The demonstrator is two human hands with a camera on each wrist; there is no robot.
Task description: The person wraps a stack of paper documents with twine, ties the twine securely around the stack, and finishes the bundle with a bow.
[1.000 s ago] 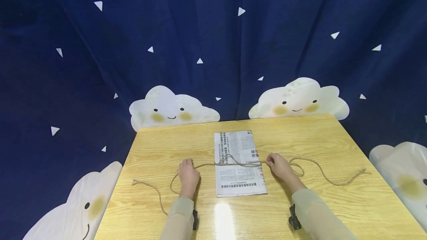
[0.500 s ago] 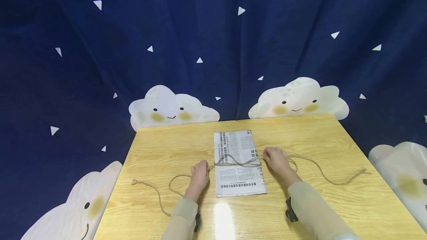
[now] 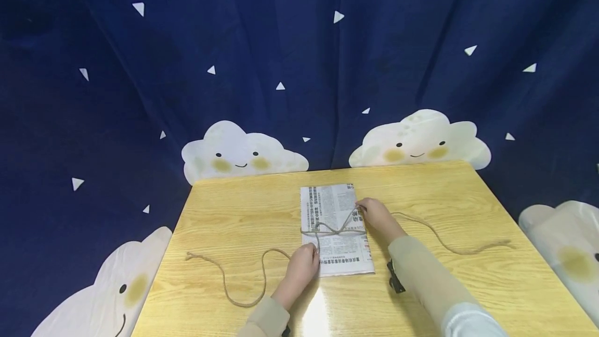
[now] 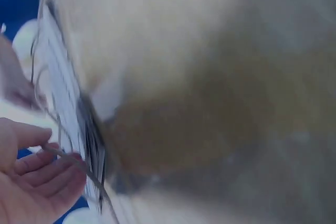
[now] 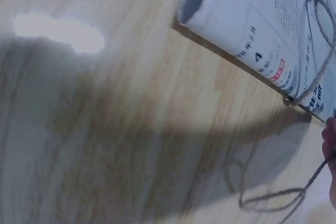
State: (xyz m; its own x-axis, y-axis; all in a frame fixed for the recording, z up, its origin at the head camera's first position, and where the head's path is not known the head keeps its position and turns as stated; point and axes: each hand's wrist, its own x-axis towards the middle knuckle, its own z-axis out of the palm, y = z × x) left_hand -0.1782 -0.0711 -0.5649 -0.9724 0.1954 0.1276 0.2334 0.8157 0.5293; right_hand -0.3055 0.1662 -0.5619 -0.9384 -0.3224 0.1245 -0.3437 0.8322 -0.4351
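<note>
A folded newspaper (image 3: 334, 259) lies on the table with a thin brown rope (image 3: 343, 227) running across its middle and crossing over itself on top. Over the paper's lower left edge, my left hand (image 3: 303, 264) pinches one strand; in the left wrist view the rope (image 4: 68, 157) passes between thumb and fingers. At the paper's right edge, higher up, my right hand (image 3: 378, 217) pinches the other strand, which slants up from the crossing. Only the fingertips of the right hand (image 5: 329, 145) show in the right wrist view, beside the newspaper (image 5: 236, 24).
One loose rope tail curves over the wooden table (image 3: 224, 212) to the left and ends frayed; another trails to the right. A dark blue curtain (image 3: 281, 40) with clouds and triangles hangs behind the table.
My left hand has moved right and onto the newspaper's lower left edge, drawing its strand down. My right hand has moved slightly left and up, lifting its strand across the paper's right side.
</note>
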